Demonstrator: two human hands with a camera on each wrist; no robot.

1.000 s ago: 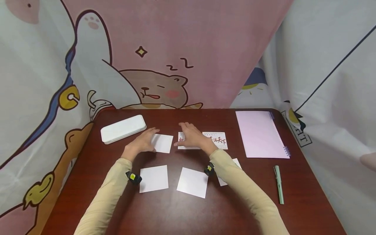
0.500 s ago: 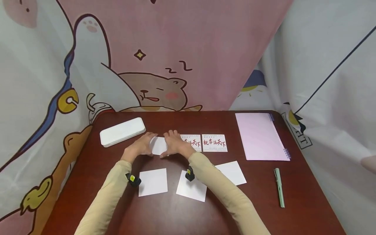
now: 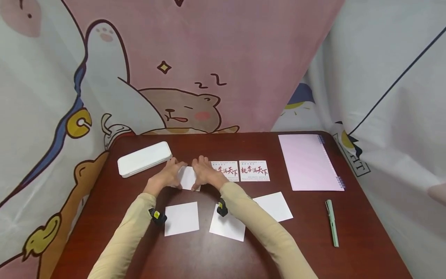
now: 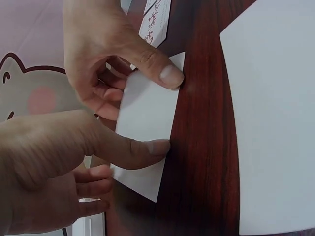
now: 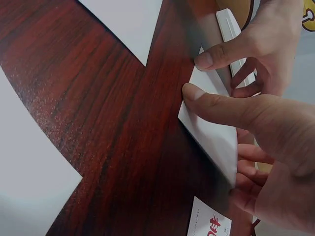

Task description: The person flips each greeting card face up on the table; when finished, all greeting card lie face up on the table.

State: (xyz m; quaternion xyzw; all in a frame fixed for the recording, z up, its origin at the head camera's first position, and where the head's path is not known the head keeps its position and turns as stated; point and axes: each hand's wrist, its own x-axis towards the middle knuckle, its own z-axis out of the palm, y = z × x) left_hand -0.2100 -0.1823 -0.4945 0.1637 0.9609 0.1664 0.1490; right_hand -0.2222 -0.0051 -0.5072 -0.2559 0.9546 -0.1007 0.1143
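Observation:
A small white card (image 3: 187, 179) is held between both hands near the middle left of the table. My left hand (image 3: 170, 173) grips its left side, thumb on the near edge and fingers behind the far edge. The right hand (image 3: 204, 172) grips the card's right part the same way. In the left wrist view both thumbs press the white card (image 4: 147, 118) along one edge. The right wrist view shows the card (image 5: 211, 130) slightly tilted over the wood. Beside the right hand lies a card with red characters (image 3: 226, 170), partly covered by it.
A second card with red characters (image 3: 253, 171) lies further right. Nearer are several blank white cards (image 3: 182, 219), one partly under the right forearm. A white case (image 3: 144, 159) stands back left; a pink spiral notebook (image 3: 310, 162) and green pen (image 3: 332, 223) lie on the right.
The right hand has moved left from above the printed cards to the white card and taken hold of it. The left hand stays at its left side; the card has shifted slightly nearer.

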